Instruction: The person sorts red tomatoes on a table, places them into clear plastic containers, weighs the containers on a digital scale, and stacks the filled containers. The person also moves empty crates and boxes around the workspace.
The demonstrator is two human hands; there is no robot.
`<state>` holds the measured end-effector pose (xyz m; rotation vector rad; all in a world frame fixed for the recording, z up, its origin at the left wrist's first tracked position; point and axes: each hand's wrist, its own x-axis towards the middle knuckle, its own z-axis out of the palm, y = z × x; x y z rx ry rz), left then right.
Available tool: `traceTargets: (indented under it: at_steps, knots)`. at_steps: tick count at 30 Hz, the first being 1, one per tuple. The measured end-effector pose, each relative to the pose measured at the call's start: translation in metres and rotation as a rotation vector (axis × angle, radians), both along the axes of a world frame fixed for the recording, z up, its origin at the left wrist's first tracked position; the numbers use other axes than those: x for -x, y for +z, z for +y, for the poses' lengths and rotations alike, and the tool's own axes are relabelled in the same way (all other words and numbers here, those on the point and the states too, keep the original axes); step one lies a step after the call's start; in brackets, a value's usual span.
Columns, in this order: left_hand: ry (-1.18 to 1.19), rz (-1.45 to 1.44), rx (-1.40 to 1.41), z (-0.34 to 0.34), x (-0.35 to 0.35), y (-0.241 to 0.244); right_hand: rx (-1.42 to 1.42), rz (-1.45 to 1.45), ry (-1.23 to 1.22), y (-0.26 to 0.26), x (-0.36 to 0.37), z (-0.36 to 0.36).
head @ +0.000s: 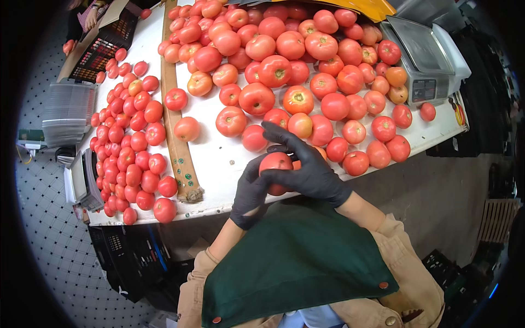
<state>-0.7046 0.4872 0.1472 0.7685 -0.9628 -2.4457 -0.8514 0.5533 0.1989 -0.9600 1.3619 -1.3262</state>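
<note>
Both hands wear black gloves and meet over the near edge of a white table [209, 164]. My left hand [251, 190] cups the left side of a red tomato [275, 162]. Across its right side lie the thumb and palm of my right hand [313, 176], with the forefinger stretched out above. More red shows between the hands, below and beside that tomato; how many tomatoes they hold I cannot tell. A large heap of tomatoes [257, 98] spreads just beyond my hands, with smaller tomatoes [133, 175] gathered on the left.
A wooden board [170, 123] divides the tomatoes. Scales stand at the right [428, 82] and left [88, 180]. Clear plastic containers [67, 108] are stacked near a black crate [104, 51]. Scissors [458, 110] lie at the right edge. Another person's hand [91, 18] is at the upper left.
</note>
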Motion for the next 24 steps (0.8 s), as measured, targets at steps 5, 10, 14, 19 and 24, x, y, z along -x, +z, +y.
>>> traceTargets:
  at_steps: [5,10,14,19,24]
  knots:
    - [0.083,-0.138,-0.102,0.0,-0.008,-0.019,0.019,-0.502,-0.127,-0.023,0.009,0.002]
    - [0.099,0.062,-0.034,0.0,0.003,0.003,0.086,-0.19,-0.407,-0.024,-0.014,-0.003]
    - [0.053,-0.018,-0.155,-0.003,-0.002,0.007,0.09,-0.208,-0.189,-0.047,0.001,0.002]
    - [0.133,0.096,-0.583,-0.01,-0.007,0.018,0.092,0.811,-0.367,-0.052,0.034,-0.001]
    - [0.371,0.144,-0.719,-0.009,-0.005,0.03,-0.156,0.129,-0.359,-0.049,0.05,-0.005]
